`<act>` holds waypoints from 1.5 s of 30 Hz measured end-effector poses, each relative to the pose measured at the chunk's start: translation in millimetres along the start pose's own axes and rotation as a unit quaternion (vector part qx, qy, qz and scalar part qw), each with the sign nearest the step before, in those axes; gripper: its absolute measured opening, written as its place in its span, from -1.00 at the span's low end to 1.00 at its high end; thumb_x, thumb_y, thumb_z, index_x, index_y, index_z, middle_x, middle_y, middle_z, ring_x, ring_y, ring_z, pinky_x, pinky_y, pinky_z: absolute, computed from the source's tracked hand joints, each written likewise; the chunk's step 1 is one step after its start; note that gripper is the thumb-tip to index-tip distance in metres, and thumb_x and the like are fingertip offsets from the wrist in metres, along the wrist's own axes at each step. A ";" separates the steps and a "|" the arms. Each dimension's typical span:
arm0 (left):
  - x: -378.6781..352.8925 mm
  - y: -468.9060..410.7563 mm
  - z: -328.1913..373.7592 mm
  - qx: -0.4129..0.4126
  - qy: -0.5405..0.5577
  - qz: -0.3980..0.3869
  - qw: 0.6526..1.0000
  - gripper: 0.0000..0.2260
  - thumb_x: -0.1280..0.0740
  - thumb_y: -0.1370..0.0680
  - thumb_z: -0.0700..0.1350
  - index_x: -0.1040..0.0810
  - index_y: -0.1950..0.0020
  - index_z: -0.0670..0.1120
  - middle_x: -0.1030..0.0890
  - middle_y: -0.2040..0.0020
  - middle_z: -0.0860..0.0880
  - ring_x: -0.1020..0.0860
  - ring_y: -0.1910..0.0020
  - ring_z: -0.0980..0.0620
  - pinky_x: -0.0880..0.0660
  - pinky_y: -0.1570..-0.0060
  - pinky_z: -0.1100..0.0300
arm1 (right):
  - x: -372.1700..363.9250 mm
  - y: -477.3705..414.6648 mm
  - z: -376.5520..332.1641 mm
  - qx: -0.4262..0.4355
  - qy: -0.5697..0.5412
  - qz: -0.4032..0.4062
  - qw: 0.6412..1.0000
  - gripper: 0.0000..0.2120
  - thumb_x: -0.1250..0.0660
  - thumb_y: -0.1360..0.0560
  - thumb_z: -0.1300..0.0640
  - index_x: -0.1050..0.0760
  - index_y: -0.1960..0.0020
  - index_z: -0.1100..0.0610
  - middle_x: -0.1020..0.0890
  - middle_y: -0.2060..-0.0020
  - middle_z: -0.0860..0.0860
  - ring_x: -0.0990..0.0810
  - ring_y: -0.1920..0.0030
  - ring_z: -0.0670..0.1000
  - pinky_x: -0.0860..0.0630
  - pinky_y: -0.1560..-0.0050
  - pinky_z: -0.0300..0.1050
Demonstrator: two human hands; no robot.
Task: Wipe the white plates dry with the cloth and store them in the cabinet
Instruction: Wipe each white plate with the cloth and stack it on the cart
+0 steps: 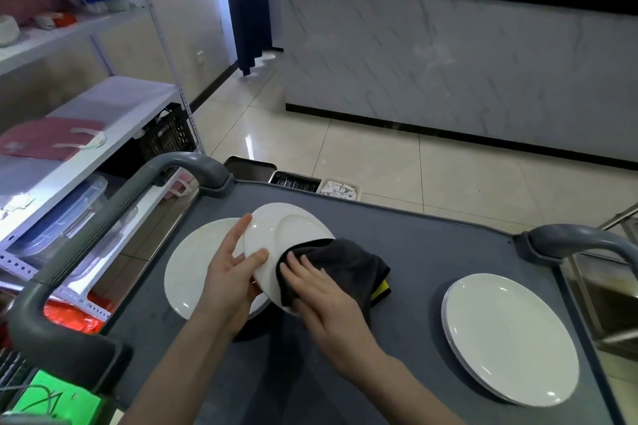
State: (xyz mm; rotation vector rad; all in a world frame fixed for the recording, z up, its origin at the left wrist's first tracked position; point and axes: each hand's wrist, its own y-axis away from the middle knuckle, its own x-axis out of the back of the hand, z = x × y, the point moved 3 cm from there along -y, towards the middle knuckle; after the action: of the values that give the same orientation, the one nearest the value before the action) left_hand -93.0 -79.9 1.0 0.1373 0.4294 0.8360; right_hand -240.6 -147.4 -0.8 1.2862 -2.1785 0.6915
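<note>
A round white ceramic plate (283,238) is raised and tilted, a crumpled dark grey cloth (345,262) with a yellow edge pressed on its lower right. A second white plate (193,269) lies flat beneath it; a white plate stack (507,338) lies well apart, right.

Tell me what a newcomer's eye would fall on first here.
First comes the tilted white plate in the middle of the grey cart, held at its rim by the left hand while the right hand presses a dark cloth on it. Next, a second plate lies flat beneath on the left, and a stack of plates sits at the right.
</note>
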 end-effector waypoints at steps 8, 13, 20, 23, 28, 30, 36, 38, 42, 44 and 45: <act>19.0 -5.8 -2.9 0.010 0.016 0.035 0.999 -0.50 -0.27 -0.58 -0.36 -0.50 -0.35 0.16 -0.67 -0.03 -0.04 -0.64 0.10 0.00 -0.62 0.28 0.12 | 11.6 40.6 43.8 0.044 0.175 -0.032 0.983 -0.54 -0.17 -0.61 0.20 -0.27 -0.49 -0.02 -0.19 -0.49 -0.19 -0.19 -0.48 -0.15 -0.26 -0.42 -0.23; 15.0 -10.5 1.9 0.021 0.023 0.025 0.999 -0.50 -0.28 -0.57 -0.36 -0.50 -0.36 0.15 -0.64 -0.08 -0.06 -0.64 0.08 -0.03 -0.62 0.30 0.12 | 22.6 33.8 77.5 -0.080 0.164 -0.018 0.983 -0.46 -0.16 -0.62 0.10 -0.08 -0.53 -0.15 -0.06 -0.47 -0.32 -0.16 -0.48 -0.21 -0.30 -0.39 -0.20; 5.3 -15.4 2.6 0.071 0.062 0.048 0.994 -0.56 -0.25 -0.57 -0.35 -0.46 -0.38 0.03 -0.60 -0.07 -0.06 -0.59 0.11 -0.04 -0.60 0.41 0.17 | 35.9 34.9 61.6 0.003 0.202 0.104 0.974 -0.38 -0.41 -0.42 0.13 -0.34 -0.45 0.07 -0.36 -0.44 -0.03 -0.32 -0.44 -0.06 -0.34 -0.39 -0.06; -2.3 -17.6 2.5 0.092 0.082 0.040 0.992 -0.60 -0.26 -0.56 -0.34 -0.48 -0.33 0.01 -0.61 -0.04 -0.07 -0.60 0.17 0.00 -0.60 0.39 0.18 | 42.5 33.4 49.9 0.037 0.206 0.205 0.956 -0.61 -0.32 -0.44 0.16 -0.54 -0.27 0.15 -0.57 -0.26 0.01 -0.55 -0.25 -0.02 -0.53 -0.21 -0.04; -22.0 -25.7 7.3 0.090 0.083 0.011 0.992 -0.83 -0.34 -0.54 -0.28 -0.54 -0.09 -0.07 -0.61 0.09 -0.11 -0.68 0.31 0.06 -0.61 0.37 0.17 | 65.7 31.6 41.6 0.031 0.188 0.324 0.926 -0.73 -0.32 -0.44 0.36 -0.65 -0.08 0.17 -0.69 -0.05 0.00 -0.68 -0.02 -0.01 -0.60 0.03 -0.14; -33.5 -30.8 5.4 0.112 0.080 0.001 0.991 -0.90 -0.38 -0.54 -0.23 -0.52 -0.03 -0.16 -0.65 0.13 -0.19 -0.70 0.26 -0.03 -0.63 0.32 0.12 | 77.5 30.9 41.5 -0.005 0.161 0.328 0.931 -0.75 -0.35 -0.46 0.32 -0.65 -0.07 0.10 -0.69 -0.02 -0.08 -0.67 -0.01 -0.08 -0.58 0.01 -0.19; -67.2 -46.8 -11.2 0.139 -0.047 -0.053 0.988 -0.79 -0.30 -0.61 0.03 -0.50 -0.10 -0.10 -0.70 0.12 -0.28 -0.71 0.14 -0.16 -0.64 0.30 0.08 | 107.0 44.7 64.0 -0.181 0.036 0.313 0.932 -0.82 -0.30 -0.57 0.05 -0.51 -0.06 -0.25 -0.64 0.10 -0.27 -0.61 0.13 -0.17 -0.53 0.13 -0.15; -76.0 -52.8 -18.7 0.084 -0.149 -0.065 0.983 -0.85 -0.28 -0.62 -0.01 -0.55 -0.12 -0.03 -0.71 0.12 -0.17 -0.70 0.17 -0.07 -0.64 0.27 0.08 | 114.4 54.9 76.0 -0.221 -0.022 0.332 0.917 -0.87 -0.32 -0.55 0.02 -0.56 -0.03 -0.21 -0.66 0.19 -0.21 -0.59 0.18 -0.14 -0.53 0.12 -0.07; -91.7 -59.9 -34.0 -0.048 -0.351 -0.090 0.931 -0.78 -0.34 -0.53 -0.12 -0.53 -0.07 0.20 -0.65 0.16 0.01 -0.62 0.10 0.01 -0.58 0.09 0.05 | 123.7 76.1 90.0 -0.253 -0.090 0.344 0.900 -0.90 -0.35 -0.52 0.08 -0.63 0.04 -0.08 -0.67 0.24 -0.09 -0.59 0.18 0.00 -0.54 0.10 0.10; -100.2 -60.5 -42.3 -0.080 -0.415 -0.102 0.901 -0.73 -0.33 -0.51 -0.06 -0.50 -0.14 0.26 -0.62 0.14 0.04 -0.59 0.12 0.07 -0.47 0.19 0.17 | 126.2 87.6 94.4 -0.273 -0.120 0.354 0.887 -0.88 -0.35 -0.52 0.11 -0.64 0.07 -0.09 -0.67 0.25 -0.08 -0.59 0.18 0.01 -0.56 0.10 0.13; -104.3 -62.4 -47.8 -0.089 -0.431 -0.108 0.892 -0.74 -0.33 -0.52 -0.03 -0.51 -0.17 0.23 -0.60 0.09 0.01 -0.58 0.11 0.08 -0.44 0.21 0.20 | 127.2 93.6 97.1 -0.285 -0.139 0.360 0.877 -0.87 -0.35 -0.52 0.13 -0.64 0.09 -0.07 -0.67 0.27 -0.06 -0.59 0.19 0.01 -0.57 0.09 0.17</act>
State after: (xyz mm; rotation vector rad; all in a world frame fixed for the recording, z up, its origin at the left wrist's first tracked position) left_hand -131.8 -201.5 -27.2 0.2676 -0.4659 0.5177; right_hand -394.0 -251.5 -4.9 0.2545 -2.8137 0.0612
